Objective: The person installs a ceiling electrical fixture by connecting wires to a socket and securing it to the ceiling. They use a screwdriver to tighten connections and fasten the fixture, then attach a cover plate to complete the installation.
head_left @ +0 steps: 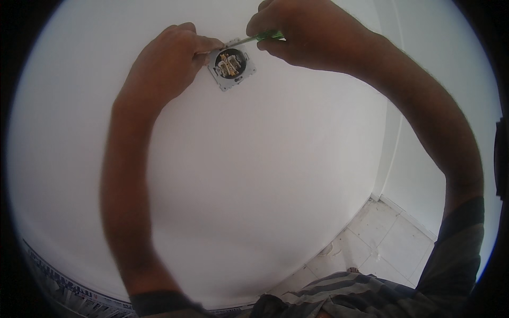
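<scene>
A wall socket (230,65) with a square metal mounting frame and a round dark middle sits against the white wall, turned at a slant. My left hand (172,61) has its fingers closed on the socket's upper left edge. In my right hand (302,34) is a screwdriver (269,35) with a green handle, gripped from above. Its thin shaft reaches left and down to the upper edge of the socket frame. The exact spot where the tip meets the frame is too small to make out.
The white wall (254,175) fills most of the view and meets another wall at a corner on the right. Pale floor tiles (392,238) show at the lower right. Something with a dark printed edge (69,286) lies along the lower left.
</scene>
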The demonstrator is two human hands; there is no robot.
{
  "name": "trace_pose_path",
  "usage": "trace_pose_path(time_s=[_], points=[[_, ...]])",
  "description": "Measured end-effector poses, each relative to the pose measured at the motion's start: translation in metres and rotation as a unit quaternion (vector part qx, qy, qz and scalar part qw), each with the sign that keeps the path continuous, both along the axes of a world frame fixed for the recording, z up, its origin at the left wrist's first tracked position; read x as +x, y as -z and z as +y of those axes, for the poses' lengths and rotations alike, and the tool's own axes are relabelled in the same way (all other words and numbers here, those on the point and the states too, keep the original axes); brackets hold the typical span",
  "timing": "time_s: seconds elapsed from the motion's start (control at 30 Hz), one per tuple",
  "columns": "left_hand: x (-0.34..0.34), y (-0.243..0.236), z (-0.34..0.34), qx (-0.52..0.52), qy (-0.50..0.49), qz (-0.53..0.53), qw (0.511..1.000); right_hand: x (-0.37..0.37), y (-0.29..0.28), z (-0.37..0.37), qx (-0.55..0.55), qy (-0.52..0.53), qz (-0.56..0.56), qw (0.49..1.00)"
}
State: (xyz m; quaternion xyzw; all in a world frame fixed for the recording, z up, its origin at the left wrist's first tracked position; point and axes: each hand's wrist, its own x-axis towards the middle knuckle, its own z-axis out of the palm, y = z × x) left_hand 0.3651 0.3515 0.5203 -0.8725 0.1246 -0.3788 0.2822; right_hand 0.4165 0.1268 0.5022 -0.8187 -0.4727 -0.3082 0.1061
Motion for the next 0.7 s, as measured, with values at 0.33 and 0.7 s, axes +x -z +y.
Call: trace_pose_path(time_s=[0.33,0.7], points=[[0.001,0.000,-0.002,0.002,-0.012,0.002,1.000,0.000,-0.006,0.002,-0.023,0.009,0.007,1.000],[-0.003,-0.002,-0.005,0.019,-0.036,-0.001,0.999,-0.010,0.012,0.000,0.038,-0.033,-0.083,0.995]])
